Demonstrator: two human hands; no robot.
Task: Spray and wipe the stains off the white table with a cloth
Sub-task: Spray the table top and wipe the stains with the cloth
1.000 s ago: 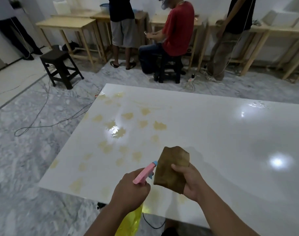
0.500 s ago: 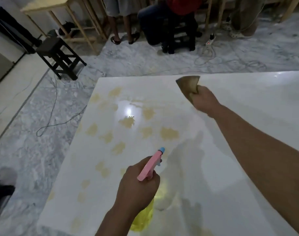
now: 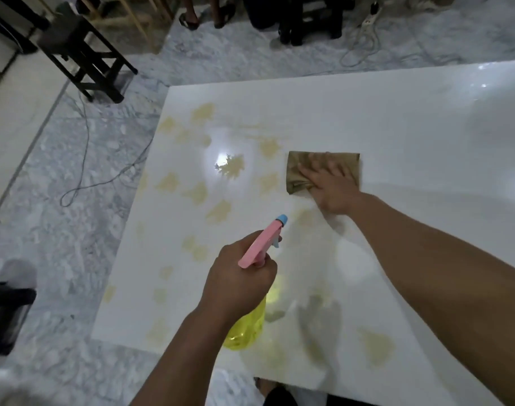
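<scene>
Half the cloth (image 3: pixel 297 171) under right hand (image 3: pixel 333 187), bottle (image 3: pixel 246 329) behind left hand (image 3: pixel 238 281)

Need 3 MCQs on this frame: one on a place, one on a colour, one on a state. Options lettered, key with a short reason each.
1. Where is the cloth?
A. flat on the white table, right of the stains
B. on the floor
C. on the black stool

2. What colour is the spray bottle body?
A. blue
B. yellow
C. red

3. What is the right hand doing?
A. hanging off the table
B. gripping the bottle
C. pressing palm-down on the cloth

Key: 1 A, the cloth lies spread on the tabletop beside the yellowish blotches. 2 B, the clear yellow body shows below the left hand, under a pink trigger head. 3 C, its spread fingers lie flat over the cloth.
</scene>
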